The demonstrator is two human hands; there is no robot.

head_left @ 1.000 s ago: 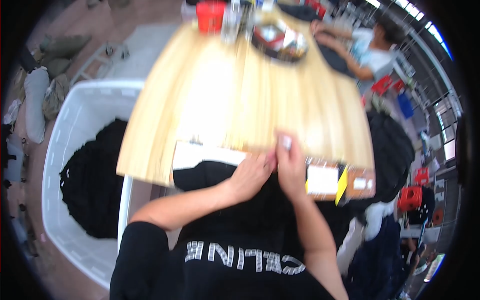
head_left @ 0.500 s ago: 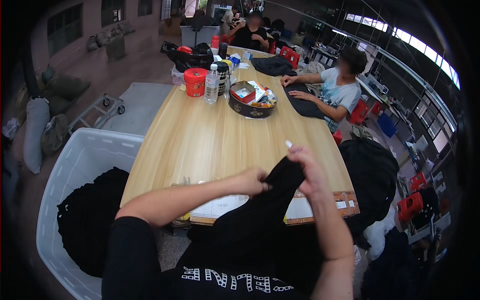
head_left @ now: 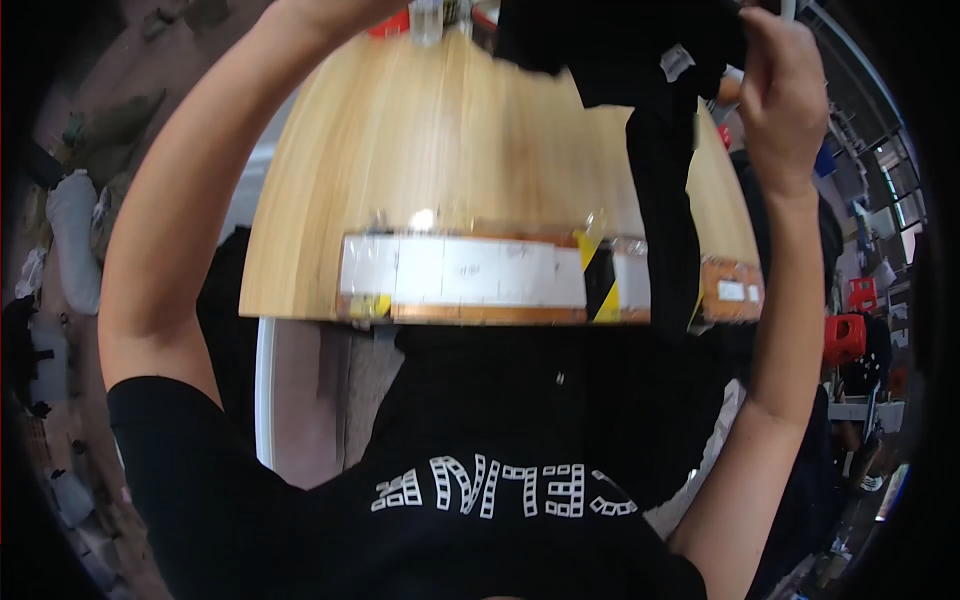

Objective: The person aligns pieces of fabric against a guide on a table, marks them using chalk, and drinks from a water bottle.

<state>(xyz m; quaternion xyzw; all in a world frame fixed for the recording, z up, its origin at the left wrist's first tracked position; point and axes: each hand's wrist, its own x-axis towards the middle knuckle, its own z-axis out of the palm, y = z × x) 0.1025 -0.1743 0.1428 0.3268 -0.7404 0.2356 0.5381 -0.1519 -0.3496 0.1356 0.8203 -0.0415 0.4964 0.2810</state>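
A black garment [head_left: 620,50] hangs at the top of the head view, raised over the far part of the table, with a small white label on it and a long narrow black part dangling to the table's near edge. My right hand [head_left: 785,100] is closed on the garment's upper right side. At the top edge my left hand [head_left: 335,12] is mostly cut off, and its fingers are out of view. More black fabric [head_left: 500,375] lies between my body and the table.
The wooden table [head_left: 400,150] has paper sheets [head_left: 480,270] taped along its near edge. A bottle [head_left: 426,20] stands at the far end. On the left is a white bin [head_left: 265,400] with black fabric; on the right, a red stool [head_left: 844,338].
Both hands have risen and moved apart, lifting the black garment from the near edge up in front of me. The view has tipped downward, and the co-worker is now mostly hidden.
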